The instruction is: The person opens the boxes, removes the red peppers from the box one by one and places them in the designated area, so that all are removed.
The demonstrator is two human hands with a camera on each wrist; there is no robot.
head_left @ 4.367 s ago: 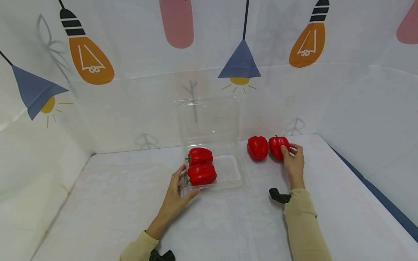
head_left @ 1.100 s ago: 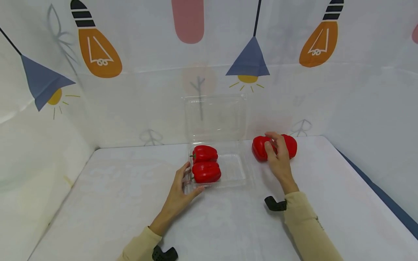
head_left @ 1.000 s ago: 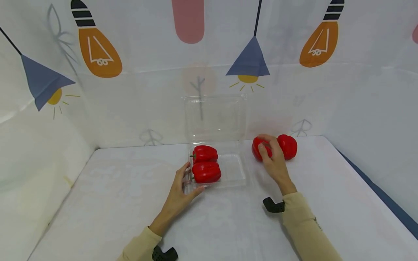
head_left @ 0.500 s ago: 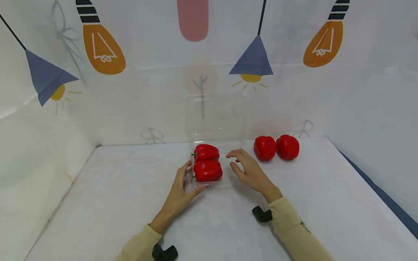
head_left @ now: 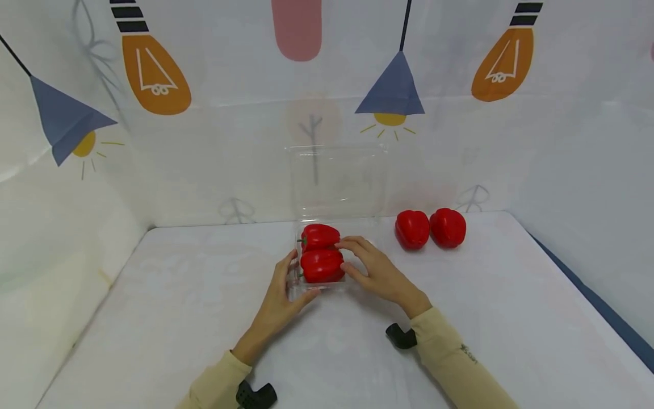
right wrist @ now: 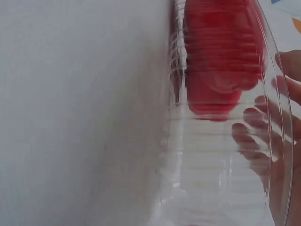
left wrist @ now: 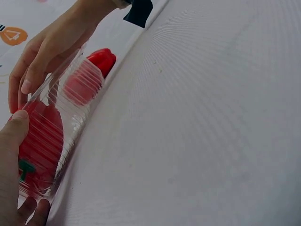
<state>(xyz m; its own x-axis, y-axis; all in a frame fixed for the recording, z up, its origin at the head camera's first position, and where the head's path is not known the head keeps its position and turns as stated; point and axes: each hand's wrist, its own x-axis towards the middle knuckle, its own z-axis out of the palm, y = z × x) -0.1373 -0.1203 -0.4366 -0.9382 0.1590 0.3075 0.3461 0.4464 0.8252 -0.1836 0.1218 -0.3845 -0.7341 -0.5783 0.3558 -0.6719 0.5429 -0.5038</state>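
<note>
A clear plastic clamshell box [head_left: 327,286] lies on the table with its lid raised behind. Two red bell peppers lie sideways in its left half: a far pepper [head_left: 318,235] and a near pepper [head_left: 321,267]. My left hand [head_left: 276,312] holds the box's near left corner, thumb along the front and fingers at the left side; in the left wrist view its thumb [left wrist: 14,132] lies on the rim. Over the box's right half is my right hand [head_left: 380,275], fingers bent loosely, thumb tip and fingertips right at the peppers' right ends.
Two more red bell peppers stand side by side right of the box, a nearer-in pepper [head_left: 411,230] and an outer pepper [head_left: 448,228]. Behind rises a patterned white cloth wall [head_left: 230,159], close to the raised lid [head_left: 339,182].
My right hand has let go of the outer peppers, now standing side by side, and moved left over the box to the peppers inside. My left hand stays at the box corner.
</note>
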